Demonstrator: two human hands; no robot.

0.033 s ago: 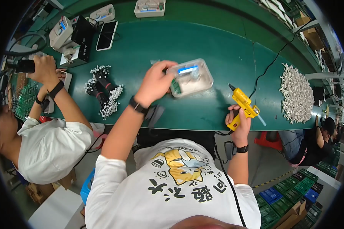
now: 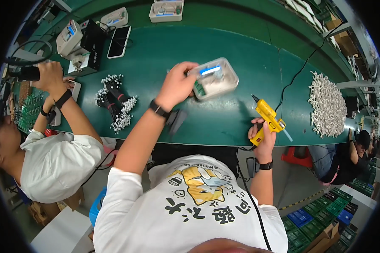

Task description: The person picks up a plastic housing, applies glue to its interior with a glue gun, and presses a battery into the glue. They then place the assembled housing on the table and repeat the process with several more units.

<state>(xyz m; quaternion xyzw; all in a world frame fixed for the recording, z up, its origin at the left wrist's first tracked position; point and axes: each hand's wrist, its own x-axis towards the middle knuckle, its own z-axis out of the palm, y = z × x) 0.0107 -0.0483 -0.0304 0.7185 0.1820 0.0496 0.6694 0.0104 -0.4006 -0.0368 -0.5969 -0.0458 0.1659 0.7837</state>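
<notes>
My left hand (image 2: 178, 85) grips the left end of a white plastic box (image 2: 220, 90), holding it tilted above the green bench. Inside the box show a blue strip (image 2: 210, 70) and a green circuit board (image 2: 199, 88), partly hidden by my fingers. A yellow hot glue gun (image 2: 266, 110) is in my right hand (image 2: 264, 139), its dark nozzle pointing up and to the left. From the gun's back end sticks a pale glue stick (image 2: 287, 135).
Bundles of black wires with white ends (image 2: 116, 103) lie left of me. A heap of small white parts (image 2: 327, 105) sits at right. Farther back are a phone (image 2: 119, 41) and another white box (image 2: 166, 12). A co-worker (image 2: 57, 162) works at left; a black cord (image 2: 295, 76) crosses the bench.
My left hand and the white box have shifted slightly away from me and to the right. My right hand holds the glue gun almost in the same place.
</notes>
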